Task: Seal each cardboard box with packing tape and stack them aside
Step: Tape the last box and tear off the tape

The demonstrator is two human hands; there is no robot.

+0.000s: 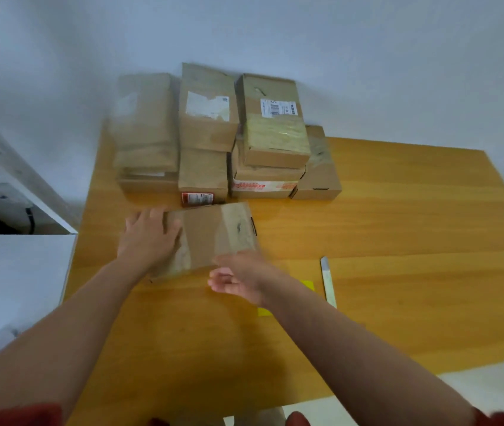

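Note:
A cardboard box (210, 238) with strips of clear tape across its top lies on the wooden table (398, 210), just in front of the stacked boxes. My left hand (149, 238) rests flat on the box's left end, fingers straight. My right hand (238, 278) is at the box's near right corner, touching it, with the fingers loosely curled and nothing visible in them. Motion blur softens both hands and the box. No tape roll is in view.
Several sealed cardboard boxes (214, 133) are stacked in piles at the table's back left, against the wall. A box cutter (328, 282) lies to the right of my right hand. A yellow item (307, 285) shows partly under my right wrist. A white cabinet (14, 287) stands to the left.

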